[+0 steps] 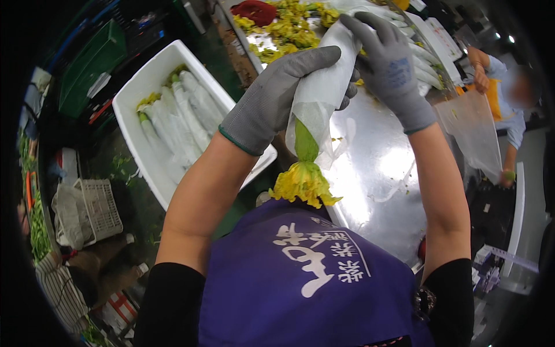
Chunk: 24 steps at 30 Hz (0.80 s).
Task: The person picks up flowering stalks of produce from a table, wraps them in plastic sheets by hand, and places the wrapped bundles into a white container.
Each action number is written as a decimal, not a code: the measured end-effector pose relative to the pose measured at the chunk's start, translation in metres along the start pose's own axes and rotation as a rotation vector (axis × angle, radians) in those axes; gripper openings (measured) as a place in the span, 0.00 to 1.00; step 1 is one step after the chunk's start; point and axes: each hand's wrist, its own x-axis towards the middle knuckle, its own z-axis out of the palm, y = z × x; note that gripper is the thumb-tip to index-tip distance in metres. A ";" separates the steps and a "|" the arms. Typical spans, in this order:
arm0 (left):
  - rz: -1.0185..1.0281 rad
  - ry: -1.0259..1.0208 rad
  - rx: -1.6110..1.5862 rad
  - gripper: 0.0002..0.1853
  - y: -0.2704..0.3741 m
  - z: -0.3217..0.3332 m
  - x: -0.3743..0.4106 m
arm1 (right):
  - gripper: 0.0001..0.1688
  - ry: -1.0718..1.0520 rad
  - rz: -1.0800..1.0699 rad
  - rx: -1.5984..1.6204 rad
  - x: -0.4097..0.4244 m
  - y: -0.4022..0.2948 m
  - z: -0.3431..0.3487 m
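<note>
A long green vegetable with a yellow blossom (305, 184) at its lower end is rolled in white wrapping (323, 89). My left hand (288, 86), in a grey glove, grips the middle of the roll, its thumb across the front and fingertips showing at the far side. At the roll's upper end, my right hand (388, 65), gloved alike, has its fingers bent around the tip; whether it pinches the wrapping cannot be told. Below the roll, the blossom hangs over the purple apron. Loose wrapping hangs beside the green part.
A white foam box (143, 152) at the left holds several wrapped vegetables. Yellow blossoms (295, 26) lie on the metal table (368, 173), with more wrapped vegetables (422, 65) along its far right. A person (505, 95) at the right holds a clear plastic bag. A white basket (99, 208) stands lower left.
</note>
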 end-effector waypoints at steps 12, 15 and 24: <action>0.506 0.823 0.672 0.34 0.043 -0.117 -0.110 | 0.51 -0.486 0.822 0.868 -0.143 -0.109 0.099; 0.581 0.976 0.746 0.33 0.022 -0.162 -0.123 | 0.55 -0.587 0.614 0.502 -0.149 -0.177 0.112; 0.515 1.314 0.941 0.41 -0.068 -0.250 -0.108 | 0.46 -0.550 0.547 0.364 -0.144 -0.182 0.119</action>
